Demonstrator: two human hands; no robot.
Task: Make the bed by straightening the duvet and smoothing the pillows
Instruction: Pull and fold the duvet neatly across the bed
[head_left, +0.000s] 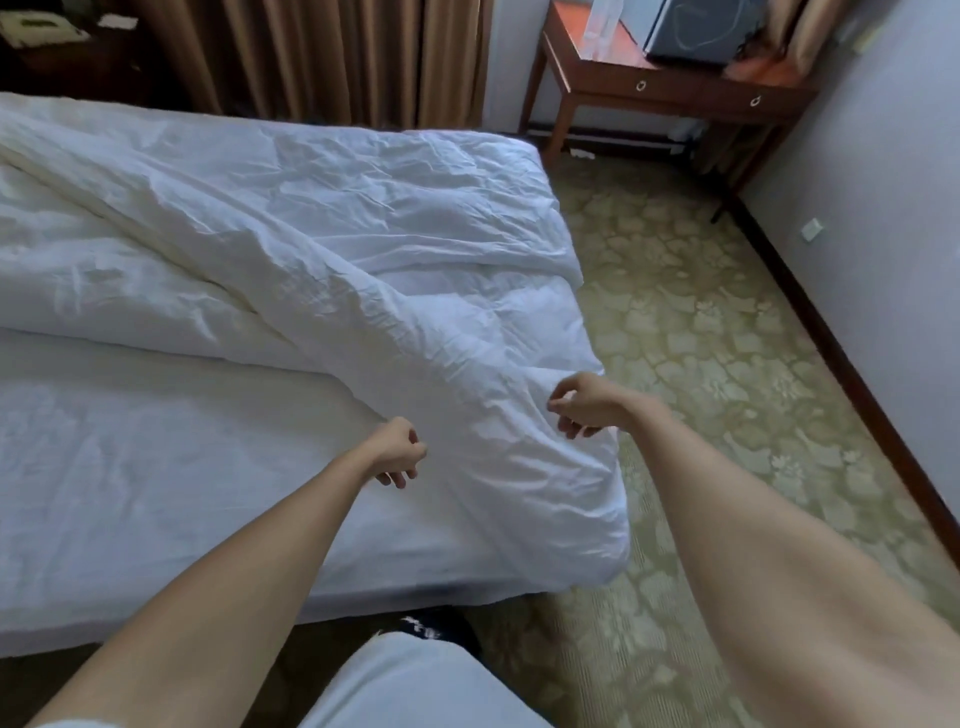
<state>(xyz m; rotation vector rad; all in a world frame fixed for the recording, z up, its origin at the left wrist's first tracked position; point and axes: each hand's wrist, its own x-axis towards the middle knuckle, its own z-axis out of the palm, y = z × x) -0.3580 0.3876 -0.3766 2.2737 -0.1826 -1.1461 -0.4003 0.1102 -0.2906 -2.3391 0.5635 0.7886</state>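
Note:
A crumpled white duvet (291, 244) lies bunched diagonally across the bed, and one corner (530, 483) hangs over the bed's near right edge. The white sheet (156, 457) is bare on the near left part of the mattress. My left hand (397, 449) hovers at the duvet's left edge, fingers loosely curled and pointing down with no fabric in them. My right hand (582, 402) is over the duvet's right edge, fingers also loosely curled and apart, holding nothing. No pillow is in view.
Patterned green carpet (727, 338) runs along the bed's right side to a grey wall (883, 208). A wooden desk (670, 88) with a dark box on it stands at the back right. Brown curtains (322, 57) hang behind the bed. My leg (415, 686) is at the bed's near edge.

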